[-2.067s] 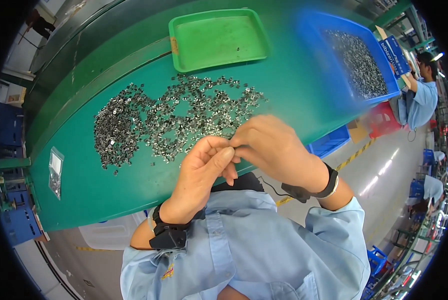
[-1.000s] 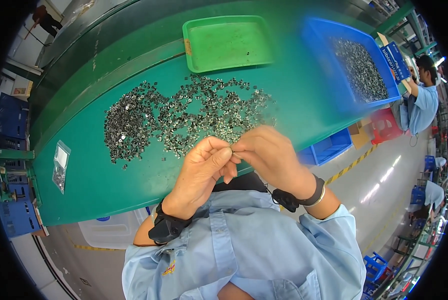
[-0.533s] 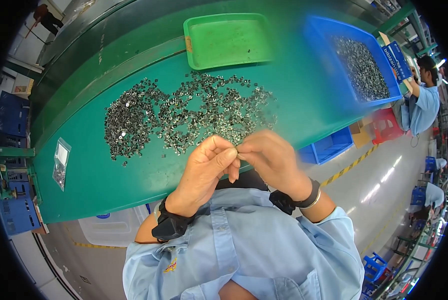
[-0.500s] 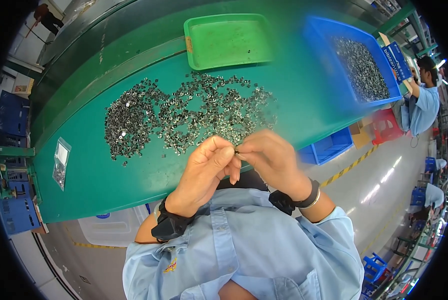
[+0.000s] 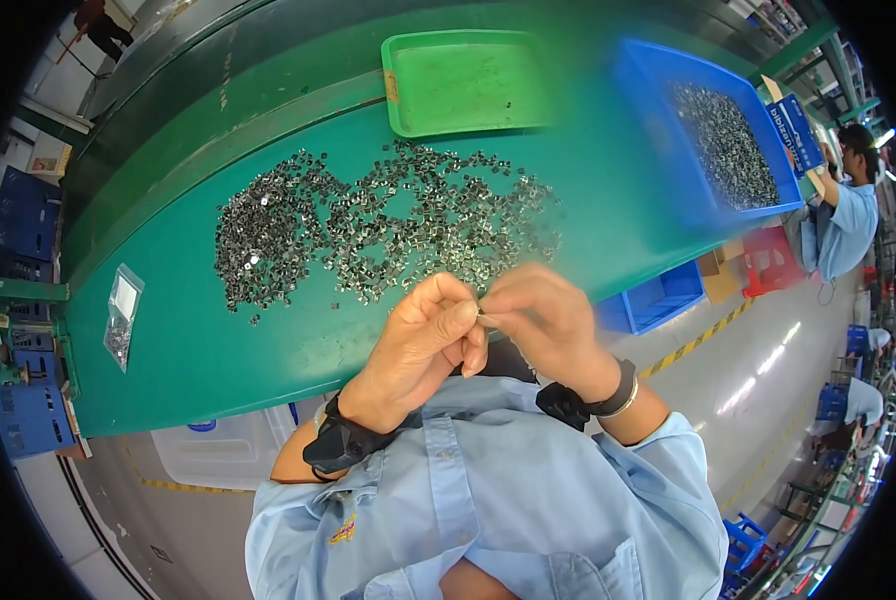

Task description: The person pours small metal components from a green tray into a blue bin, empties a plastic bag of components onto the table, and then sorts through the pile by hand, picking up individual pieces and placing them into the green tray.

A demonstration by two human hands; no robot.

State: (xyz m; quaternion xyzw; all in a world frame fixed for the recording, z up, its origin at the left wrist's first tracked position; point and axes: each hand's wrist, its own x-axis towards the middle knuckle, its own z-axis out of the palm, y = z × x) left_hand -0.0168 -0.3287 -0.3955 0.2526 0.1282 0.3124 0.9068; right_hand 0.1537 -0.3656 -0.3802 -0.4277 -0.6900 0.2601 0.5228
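My left hand (image 5: 423,340) and my right hand (image 5: 538,315) meet fingertip to fingertip just in front of my chest, over the near edge of the green table (image 5: 188,340). Between the fingertips they pinch a tiny metal part (image 5: 481,316), mostly hidden by my fingers. Just beyond my hands lies a wide spread of several small shiny metal parts (image 5: 388,225) on the table top. Both wrists wear black bands.
A green tray (image 5: 463,80) sits at the far edge of the table. A blue bin (image 5: 713,140) full of metal parts stands at the right. A small clear bag (image 5: 121,315) lies at the left. Another person in blue (image 5: 848,215) works at the far right.
My hands have stayed joined at the fingertips and drifted slightly closer to my chest; the view shifted a little. The pile of parts has not changed.
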